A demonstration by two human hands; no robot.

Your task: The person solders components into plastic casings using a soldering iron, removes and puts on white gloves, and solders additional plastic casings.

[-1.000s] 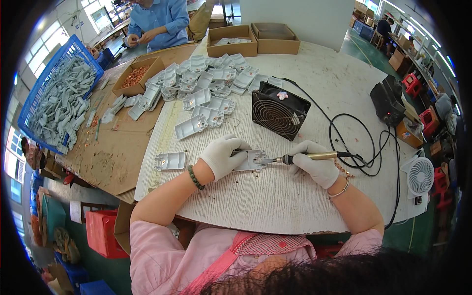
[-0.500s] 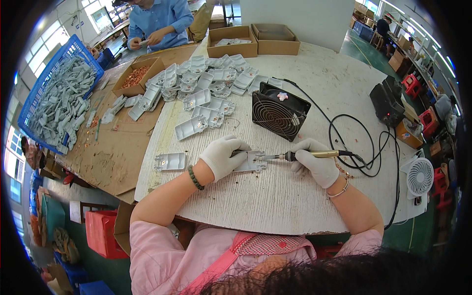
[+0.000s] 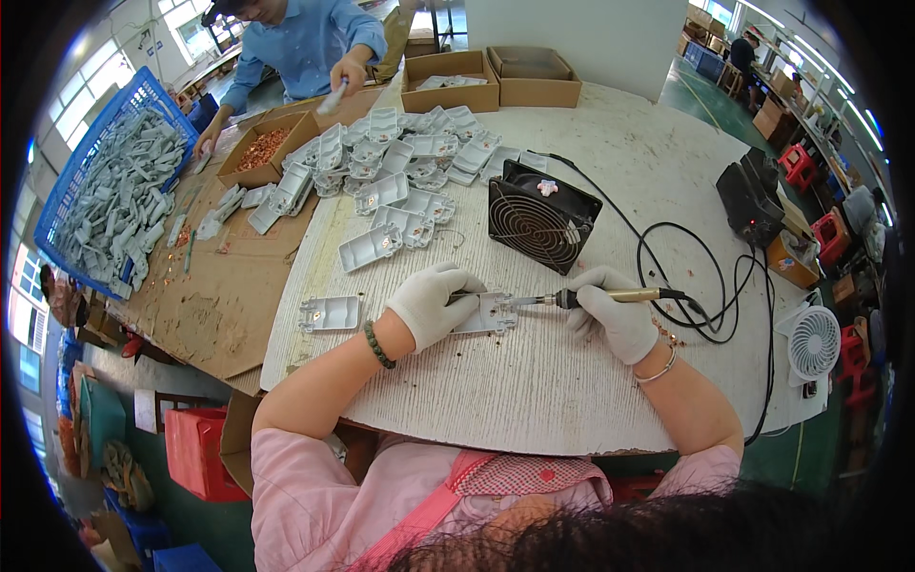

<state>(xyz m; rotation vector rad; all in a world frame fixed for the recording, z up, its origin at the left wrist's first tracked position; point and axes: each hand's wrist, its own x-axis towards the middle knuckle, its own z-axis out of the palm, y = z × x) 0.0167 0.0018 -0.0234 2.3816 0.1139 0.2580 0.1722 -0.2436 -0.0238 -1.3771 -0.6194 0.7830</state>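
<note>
My left hand [image 3: 435, 303], in a white glove, pinches a pale grey plastic casing [image 3: 488, 318] against the table. My right hand [image 3: 615, 319], also gloved, is closed round a soldering iron [image 3: 627, 296] with a gold-coloured handle. The iron's tip meets the casing's right end, where small details are too fine to make out. A second grey casing [image 3: 331, 314] lies left of my left hand. Beyond my hands is a heap of similar casings [image 3: 381, 157], with a few loose ones at its near side.
A black square fan [image 3: 543, 217] stands just beyond the iron. Its neighbour is a looped black cable [image 3: 648, 262] running toward a black powered unit [image 3: 750, 202]. A white fan [image 3: 813, 343] is at the right edge. Far left are a copper-parts box [image 3: 229, 173], a blue basket [image 3: 57, 205] and a co-worker [image 3: 300, 48].
The co-worker's hands have moved apart: one reaches down beside the blue basket, the other holds a pale part over the heap's far edge. My own hands have hardly moved.
</note>
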